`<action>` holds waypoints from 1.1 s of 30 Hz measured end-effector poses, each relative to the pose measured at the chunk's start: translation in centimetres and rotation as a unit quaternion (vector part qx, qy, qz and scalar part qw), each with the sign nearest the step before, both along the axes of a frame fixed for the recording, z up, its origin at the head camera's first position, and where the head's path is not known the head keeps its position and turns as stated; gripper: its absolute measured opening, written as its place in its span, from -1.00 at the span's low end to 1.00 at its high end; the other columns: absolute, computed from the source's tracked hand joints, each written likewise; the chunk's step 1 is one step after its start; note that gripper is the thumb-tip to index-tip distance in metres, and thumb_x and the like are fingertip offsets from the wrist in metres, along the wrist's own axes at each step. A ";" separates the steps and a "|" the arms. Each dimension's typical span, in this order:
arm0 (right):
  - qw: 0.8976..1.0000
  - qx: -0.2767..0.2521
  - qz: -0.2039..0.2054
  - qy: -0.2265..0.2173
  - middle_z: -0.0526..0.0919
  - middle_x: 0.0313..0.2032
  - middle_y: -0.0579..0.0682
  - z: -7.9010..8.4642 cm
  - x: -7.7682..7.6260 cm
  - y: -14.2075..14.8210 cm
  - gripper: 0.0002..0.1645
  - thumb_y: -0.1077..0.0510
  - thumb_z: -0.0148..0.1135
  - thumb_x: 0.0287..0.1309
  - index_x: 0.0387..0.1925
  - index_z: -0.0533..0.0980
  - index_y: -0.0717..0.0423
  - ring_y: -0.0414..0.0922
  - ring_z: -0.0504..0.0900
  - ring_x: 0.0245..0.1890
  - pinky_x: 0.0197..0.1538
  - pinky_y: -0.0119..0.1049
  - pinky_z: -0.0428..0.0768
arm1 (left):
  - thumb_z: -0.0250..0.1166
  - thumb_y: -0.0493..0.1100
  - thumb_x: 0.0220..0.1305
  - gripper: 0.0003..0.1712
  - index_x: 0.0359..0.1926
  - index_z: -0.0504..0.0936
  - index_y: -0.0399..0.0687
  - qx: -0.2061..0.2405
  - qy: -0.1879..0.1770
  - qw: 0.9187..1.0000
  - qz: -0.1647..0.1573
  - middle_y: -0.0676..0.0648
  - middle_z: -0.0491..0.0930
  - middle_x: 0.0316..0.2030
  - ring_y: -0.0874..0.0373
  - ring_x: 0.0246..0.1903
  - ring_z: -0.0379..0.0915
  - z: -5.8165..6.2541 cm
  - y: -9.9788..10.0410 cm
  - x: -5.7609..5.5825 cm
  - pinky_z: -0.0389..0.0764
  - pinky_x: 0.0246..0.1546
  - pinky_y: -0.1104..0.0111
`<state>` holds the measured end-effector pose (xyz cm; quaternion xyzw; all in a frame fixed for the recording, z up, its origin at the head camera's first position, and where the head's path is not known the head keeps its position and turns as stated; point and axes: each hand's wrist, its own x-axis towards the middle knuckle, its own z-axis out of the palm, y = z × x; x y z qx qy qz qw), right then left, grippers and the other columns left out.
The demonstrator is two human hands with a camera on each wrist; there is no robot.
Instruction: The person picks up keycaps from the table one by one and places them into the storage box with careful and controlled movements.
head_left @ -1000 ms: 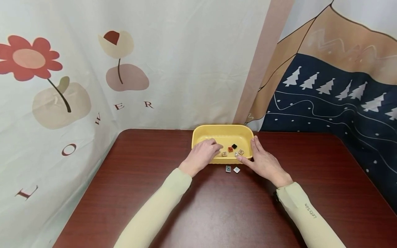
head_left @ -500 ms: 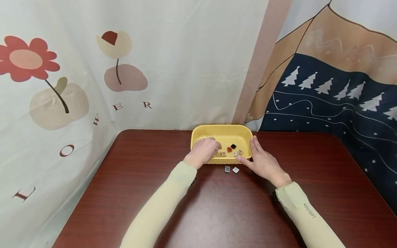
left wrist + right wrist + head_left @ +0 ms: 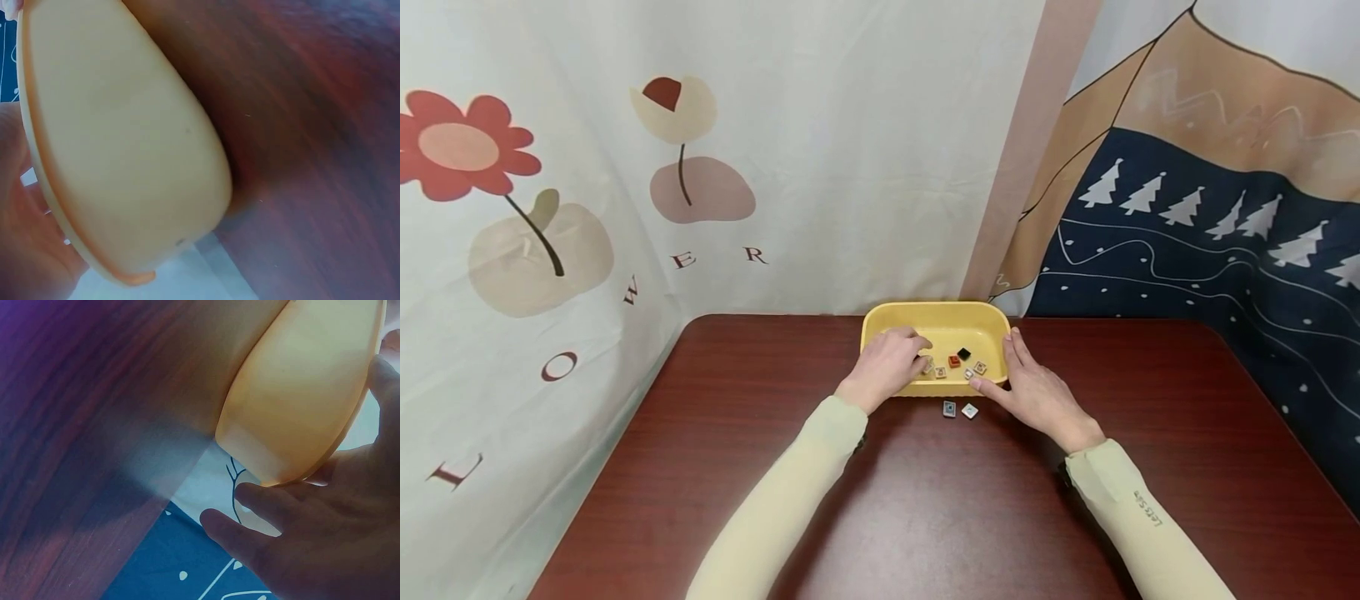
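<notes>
A yellow plastic basin (image 3: 936,307) stands at the far edge of the table. My left hand (image 3: 886,367) reaches over its near left rim, thumb and index finger apart, with a small pale square block (image 3: 928,367) beside the thumb. An orange-red block (image 3: 954,361), a black one (image 3: 964,354) and several beige or white ones lie farther right on the basin floor. My right hand (image 3: 1037,392) rests against the basin's right side with straight fingers, its thumb at the near rim. In the left wrist view, the basin's outer wall (image 3: 125,137) hides the left fingertips.
On the dark red-brown table (image 3: 925,508), a grey-blue block (image 3: 950,409) and a white block (image 3: 970,411) lie just in front of the basin. A printed curtain (image 3: 835,167) hangs right behind the table's far edge.
My left hand dipped into the basin with fingers together, then its thumb and index finger parted. A pale block now shows beside the thumb. My right hand has stayed at the basin's right side.
</notes>
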<state>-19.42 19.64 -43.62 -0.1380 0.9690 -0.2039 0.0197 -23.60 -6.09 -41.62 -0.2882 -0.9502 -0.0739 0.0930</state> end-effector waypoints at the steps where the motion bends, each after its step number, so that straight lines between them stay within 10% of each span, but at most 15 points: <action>1: 1.000 0.000 0.000 0.000 -0.16 0.60 0.39 0.0 0.0 0.0 0.35 -0.57 0.00 0.34 0.59 -0.09 0.44 0.33 0.17 0.50 0.32 0.24 0.42 | 0.35 -0.01 0.44 -0.67 0.11 0.77 -0.01 0.009 0.011 1.000 0.000 -0.05 0.71 0.01 -0.01 -0.01 0.66 0.0 -0.2 0.1 0.63 0.01 0.13; 8: 1.000 0.000 -0.003 -0.006 -0.17 0.60 0.38 0.1 0.0 -0.1 0.35 -0.57 0.00 0.34 0.59 -0.10 0.43 0.34 0.18 0.50 0.33 0.25 0.40 | 0.28 0.08 0.50 -0.44 0.35 0.56 -0.11 0.071 0.025 0.997 0.018 -0.22 0.46 0.34 -0.14 0.36 0.36 -0.2 -2.0 1.0 0.36 0.35 -0.04; 14: 1.000 0.002 -0.003 0.000 -0.13 0.59 0.40 0.0 0.1 -0.1 0.35 -0.57 -0.01 0.34 0.59 -0.09 0.44 0.34 0.21 0.49 0.31 0.24 0.42 | 0.16 0.28 0.50 -0.17 0.53 0.30 -0.14 0.096 -0.033 0.993 0.061 -0.28 0.12 0.54 -0.20 0.57 -0.06 -0.8 -3.3 1.5 0.05 0.47 -0.23; 33: 1.000 0.006 -0.002 0.002 -0.17 0.60 0.38 0.2 0.1 -0.2 0.29 -0.50 0.05 0.38 0.59 -0.11 0.43 0.35 0.24 0.47 0.32 0.23 0.42 | 0.10 0.65 0.22 0.41 0.67 -0.24 -0.18 0.095 -0.142 0.977 0.128 -0.30 -0.32 0.64 -0.23 0.61 -0.38 -2.3 -5.4 2.2 -0.04 0.48 -0.25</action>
